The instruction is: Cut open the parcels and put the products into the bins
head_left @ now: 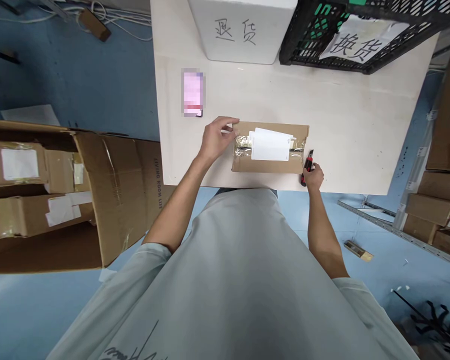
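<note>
A flat brown cardboard box [243, 164], with clear tape along its middle and a white paper label [270, 146] on top, lies near the front edge of the table. My left hand [216, 139] grips its far left corner, index finger at the far edge and thumb by the left end. At the opposite end, my right hand [314, 177] is closed around a red and black utility knife [308, 162]. The knife points away from me, close beside the box's right end; whether its blade is out, I cannot tell.
On the white table [345, 115] stand a white bin [243, 45] and a black crate [303, 35] at the back. A blurred pink phone-like item [193, 92] lies left. A large open carton [123, 185] with parcels sits left; stacked boxes [431, 205] stand right.
</note>
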`<state>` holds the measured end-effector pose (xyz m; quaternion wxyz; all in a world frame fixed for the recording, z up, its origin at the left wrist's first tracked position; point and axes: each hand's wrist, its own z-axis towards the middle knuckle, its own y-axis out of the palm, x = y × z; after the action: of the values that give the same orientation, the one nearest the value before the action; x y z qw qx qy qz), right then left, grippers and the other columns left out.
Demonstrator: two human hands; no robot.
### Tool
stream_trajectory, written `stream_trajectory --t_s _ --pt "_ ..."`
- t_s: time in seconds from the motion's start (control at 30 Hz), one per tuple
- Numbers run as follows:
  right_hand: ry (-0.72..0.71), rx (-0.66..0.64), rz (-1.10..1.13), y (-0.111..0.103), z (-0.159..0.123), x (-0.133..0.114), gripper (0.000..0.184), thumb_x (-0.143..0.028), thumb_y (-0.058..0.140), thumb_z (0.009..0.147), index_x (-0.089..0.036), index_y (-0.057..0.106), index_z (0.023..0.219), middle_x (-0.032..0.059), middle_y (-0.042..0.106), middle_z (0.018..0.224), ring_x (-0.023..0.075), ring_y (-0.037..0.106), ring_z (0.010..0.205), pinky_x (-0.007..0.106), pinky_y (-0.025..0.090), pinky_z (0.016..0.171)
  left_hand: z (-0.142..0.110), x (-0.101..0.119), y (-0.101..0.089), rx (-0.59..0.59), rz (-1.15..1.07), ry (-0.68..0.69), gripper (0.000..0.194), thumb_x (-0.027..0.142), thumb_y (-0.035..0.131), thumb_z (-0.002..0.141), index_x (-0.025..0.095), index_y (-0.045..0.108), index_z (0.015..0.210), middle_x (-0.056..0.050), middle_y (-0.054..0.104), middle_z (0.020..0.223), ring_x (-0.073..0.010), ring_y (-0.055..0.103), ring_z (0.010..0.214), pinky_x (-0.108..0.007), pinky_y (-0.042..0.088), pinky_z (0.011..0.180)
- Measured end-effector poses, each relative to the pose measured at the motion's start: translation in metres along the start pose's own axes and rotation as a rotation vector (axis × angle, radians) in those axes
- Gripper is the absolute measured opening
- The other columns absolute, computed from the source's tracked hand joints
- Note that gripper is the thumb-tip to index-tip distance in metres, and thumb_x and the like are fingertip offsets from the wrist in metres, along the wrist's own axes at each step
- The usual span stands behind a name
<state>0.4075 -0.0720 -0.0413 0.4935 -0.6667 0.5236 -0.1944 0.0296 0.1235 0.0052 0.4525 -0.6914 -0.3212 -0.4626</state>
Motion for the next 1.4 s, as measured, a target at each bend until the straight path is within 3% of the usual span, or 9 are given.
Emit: stream_trajectory --t_s 0.2,0.3,0.4,0.5,0.67,0.83,1.03,1.2,1.4 --pt "-0.198 0.049 0.539 -0.049 -0.037 -0.01 0.029 -0.048 0.061 0.094 -0.021 0.072 0.101 -0.0002 0.066 0.081 0.0209 0.069 0.072 0.034 0.062 0.071 0.008 -0.006 0.008 -0.012 -0.014 0.009 0.032 0.02 0.089 0.086 0.022 0.082 0.117 -0.007 0.079 0.126 -0.0204 0.075 0.098 -0.039 0.067 0.094" --pt "-0.366 -0.008 0.575 -0.082 -0.085 -0.033 0.04 -0.055 0.062 0.1 -0.025 0.072 0.124 -0.002 0.067 0.089 0.0144 0.065 0.056 0.029 0.058 0.057 0.005 -0.007 0.021 -0.035 -0.033 0.008 0.033 0.019 0.093 0.082 0.022 0.081 0.113 -0.006 0.078 0.12 -0.0195 0.075 0.093 -0.039 0.066 0.093" --pt "-0.496 -0.27 0.429 -0.093 -0.142 -0.067 0.063 -0.06 0.059 0.107 -0.032 0.058 0.163 0.002 0.078 0.101 0.0159 0.064 0.056 0.034 0.063 0.06 0.003 -0.006 0.035 -0.055 -0.057 -0.002 0.031 0.021 0.093 0.082 0.022 0.08 0.11 -0.005 0.077 0.117 -0.0189 0.074 0.09 -0.04 0.066 0.092" --pt "-0.591 -0.487 0.262 -0.078 -0.182 -0.099 0.073 -0.057 0.055 0.111 -0.034 0.043 0.178 0.0043 0.084 0.108 0.0218 0.073 0.065 0.043 0.07 0.075 0.003 -0.007 0.043 -0.056 -0.068 -0.011 0.028 0.023 0.093 0.085 0.021 0.079 0.11 -0.006 0.077 0.118 -0.0192 0.075 0.088 -0.043 0.066 0.094" --pt "-0.71 -0.515 0.088 -0.039 -0.192 -0.125 0.068 -0.051 0.05 0.113 -0.028 0.048 0.177 0.0064 0.085 0.099 0.0335 0.08 0.084 0.055 0.069 0.092 0.003 -0.009 0.045 -0.03 -0.085 0.005 0.029 0.026 0.093 0.086 0.021 0.078 0.11 -0.007 0.076 0.119 -0.0229 0.075 0.098 -0.046 0.065 0.101" --pt "-0.76 -0.436 0.04 -0.022 -0.19 -0.122 0.066 -0.052 0.047 0.115 -0.027 0.049 0.176 0.0104 0.086 0.108 0.0394 0.08 0.099 0.062 0.064 0.1 0.0 -0.011 0.046 -0.015 -0.145 0.02 0.027 0.026 0.091 0.088 0.022 0.078 0.111 -0.006 0.076 0.117 -0.0238 0.075 0.102 -0.047 0.064 0.103" --pt "-0.764 -0.407 0.053 0.003 -0.189 -0.117 0.067 -0.053 0.043 0.116 -0.027 0.043 0.178 0.0122 0.083 0.108 0.0397 0.078 0.107 0.062 0.062 0.103 0.0 -0.013 0.048 -0.012 -0.103 0.025 0.027 0.028 0.09 0.088 0.022 0.079 0.112 -0.006 0.076 0.121 -0.019 0.075 0.087 -0.044 0.065 0.095" --pt "-0.772 -0.391 0.112 0.028 -0.19 -0.115 0.068 -0.052 0.035 0.118 -0.023 0.037 0.18 0.0148 0.079 0.106 0.0366 0.078 0.108 0.061 0.06 0.105 0.001 -0.012 0.048 0.01 -0.081 0.041 0.024 0.034 0.087 0.093 0.022 0.079 0.111 -0.006 0.077 0.119 -0.0199 0.076 0.092 -0.042 0.065 0.096" --pt "-0.748 -0.436 0.005 0.015 -0.212 -0.097 0.072 -0.052 0.039 0.116 -0.022 0.036 0.181 0.0144 0.076 0.086 0.0399 0.078 0.094 0.068 0.061 0.099 -0.003 -0.011 0.053 0.02 -0.058 0.033 0.022 0.025 0.085 0.09 0.021 0.08 0.111 -0.005 0.078 0.12 -0.0178 0.074 0.086 -0.042 0.065 0.098"
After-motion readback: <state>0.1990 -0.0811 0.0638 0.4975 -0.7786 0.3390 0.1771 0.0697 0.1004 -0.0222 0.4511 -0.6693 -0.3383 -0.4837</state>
